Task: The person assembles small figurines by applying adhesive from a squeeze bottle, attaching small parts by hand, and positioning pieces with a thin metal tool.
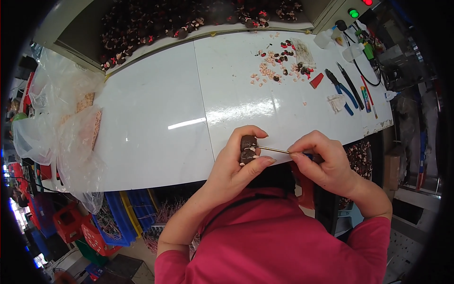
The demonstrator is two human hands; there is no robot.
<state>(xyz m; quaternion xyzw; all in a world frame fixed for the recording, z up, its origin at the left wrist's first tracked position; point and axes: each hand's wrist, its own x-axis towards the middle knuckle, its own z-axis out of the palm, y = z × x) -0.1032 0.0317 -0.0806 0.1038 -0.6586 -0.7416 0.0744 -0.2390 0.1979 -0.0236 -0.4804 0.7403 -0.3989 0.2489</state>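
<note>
Left hand (232, 171) grips brown figurine (248, 143); white tabletop (151, 118) shines; blue crates (142, 208) below.

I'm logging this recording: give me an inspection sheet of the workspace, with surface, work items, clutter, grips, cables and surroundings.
Surface: white tabletop, glare streaks, a seam across it; chipped at the right edge.
Work items: dark brown two-lobed figurine; thin metal-shafted tool pointing into its middle, tip contact unclear.
Clutter: scattered small pink pieces, red wedge-shaped piece, blue-handled pliers, crumpled white cloth.
Grips: left hand closed around the figurine; right hand pinching the tool.
Cables: black cable looping at the far right.
Surroundings: heap of dark figurines behind the tabletop; clear plastic bags at left; blue crates below left.
</note>
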